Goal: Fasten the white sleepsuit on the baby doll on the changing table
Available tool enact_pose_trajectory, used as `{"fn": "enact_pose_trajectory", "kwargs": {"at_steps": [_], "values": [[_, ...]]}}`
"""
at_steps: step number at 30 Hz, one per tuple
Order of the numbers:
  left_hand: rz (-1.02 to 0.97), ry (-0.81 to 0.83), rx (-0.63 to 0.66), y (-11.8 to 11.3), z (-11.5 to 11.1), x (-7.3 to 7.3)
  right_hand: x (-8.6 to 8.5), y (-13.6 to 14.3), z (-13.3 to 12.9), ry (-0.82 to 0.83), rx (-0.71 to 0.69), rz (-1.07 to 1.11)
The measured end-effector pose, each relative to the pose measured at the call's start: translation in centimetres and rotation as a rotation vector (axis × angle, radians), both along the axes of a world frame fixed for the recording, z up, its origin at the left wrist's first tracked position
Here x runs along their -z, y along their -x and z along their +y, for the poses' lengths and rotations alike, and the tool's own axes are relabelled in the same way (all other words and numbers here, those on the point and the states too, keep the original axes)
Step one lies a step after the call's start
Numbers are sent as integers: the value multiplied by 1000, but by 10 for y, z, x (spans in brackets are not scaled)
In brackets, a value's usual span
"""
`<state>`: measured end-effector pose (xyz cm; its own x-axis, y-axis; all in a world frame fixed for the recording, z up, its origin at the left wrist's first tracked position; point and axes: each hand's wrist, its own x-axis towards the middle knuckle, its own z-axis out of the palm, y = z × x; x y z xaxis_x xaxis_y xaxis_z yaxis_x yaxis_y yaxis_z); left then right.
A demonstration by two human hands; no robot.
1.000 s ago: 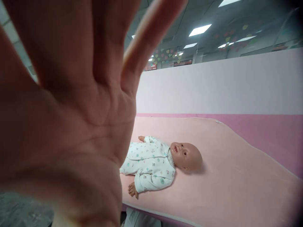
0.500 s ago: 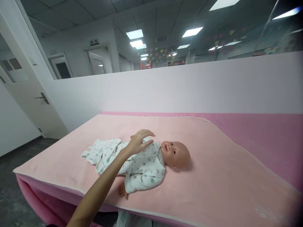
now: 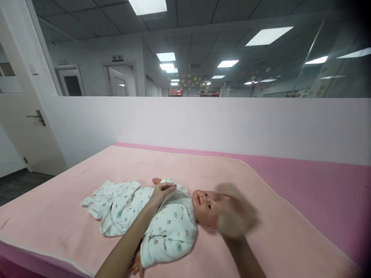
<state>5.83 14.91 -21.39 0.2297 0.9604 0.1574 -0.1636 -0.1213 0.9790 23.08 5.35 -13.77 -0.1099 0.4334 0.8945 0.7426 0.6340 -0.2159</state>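
A baby doll in a white printed outfit (image 3: 169, 227) lies on its back on a pink blanket (image 3: 278, 235), its bare head (image 3: 203, 208) toward the right. My left hand (image 3: 162, 195) is over the doll's chest, fingers closed on the edge of the outfit, which is lifted a little there. Over the top of the doll's head, my right hand (image 3: 237, 212) is smeared by motion and partly covers it; whether it touches the head or holds anything cannot be made out.
Behind the blanket runs a white half wall (image 3: 232, 123) with a glass pane above it. A door (image 3: 34, 131) stands at the left. Deeper pink cloth (image 3: 327, 189) shows under the blanket at the right.
My right hand has come into view at the doll's head. My left hand has lowered from above the chest and closed on the outfit. The camera view has shifted.
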Motion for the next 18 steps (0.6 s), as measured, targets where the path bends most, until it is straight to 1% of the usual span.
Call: {"fn": "enact_pose_trajectory", "kwargs": {"at_steps": [1,3,5,7,10,12,15,18], "values": [[-102,63,-38,1,4,2,3,8,5,7,-26,-80],[-251,139,-46,3,8,5,11,26,17,52,-39,-317],[-325,173,-21,3,10,6,22,39,31,146,39,-544],[-342,198,-12,3,10,7,31,46,42,242,180,-675],[-328,210,-21,3,9,7,40,47,55,329,380,-756],[-316,209,-18,3,8,7,44,46,60,361,465,-794],[-300,203,-4,3,7,6,48,49,64,393,541,-846],[-273,191,18,3,4,3,47,50,56,393,555,-834]]}}
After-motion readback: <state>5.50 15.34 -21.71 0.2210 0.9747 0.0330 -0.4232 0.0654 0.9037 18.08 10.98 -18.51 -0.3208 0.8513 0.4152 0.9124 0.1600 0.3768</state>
